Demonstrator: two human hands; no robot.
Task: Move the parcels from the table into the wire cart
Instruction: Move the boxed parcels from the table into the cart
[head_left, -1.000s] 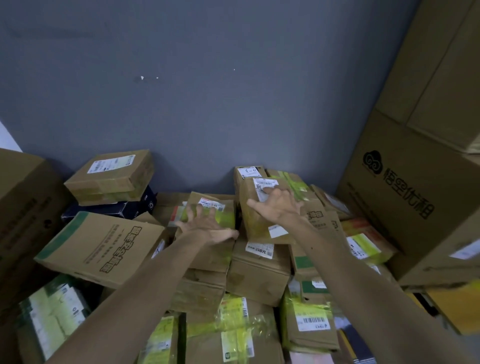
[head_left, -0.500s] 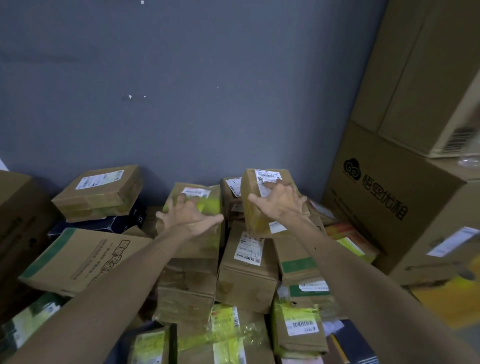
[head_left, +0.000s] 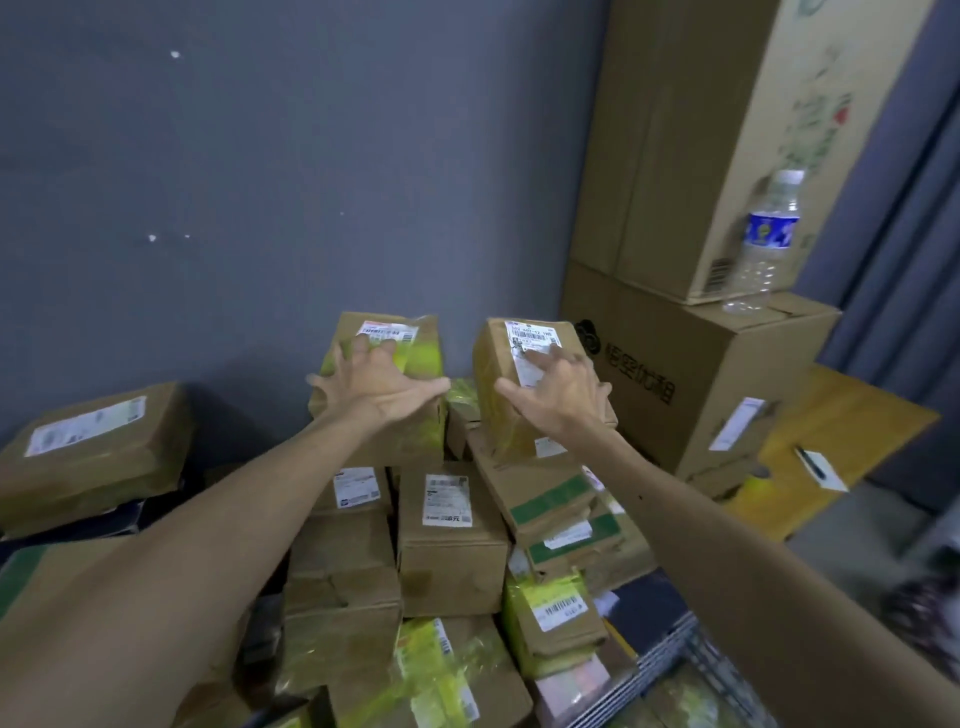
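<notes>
Both hands have just lifted off the heap of brown parcels (head_left: 452, 540) at lower centre. The left hand (head_left: 382, 387) grips a yellow-taped brown cardboard parcel (head_left: 423, 353) and the right hand (head_left: 558, 392) a white-labelled brown cardboard parcel (head_left: 491, 353), so both look ready to carry.

left parcel (head_left: 382, 340) beside right parcel (head_left: 501, 410), both over pile (head_left: 452, 545) | bottle (head_left: 764, 244) on carton (head_left: 727, 395), right of pile

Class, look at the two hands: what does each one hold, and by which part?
Left hand: the yellow-taped brown cardboard parcel, grip spread across its labelled face. Right hand: the plain brown cardboard parcel, grip across its labelled face.
</notes>
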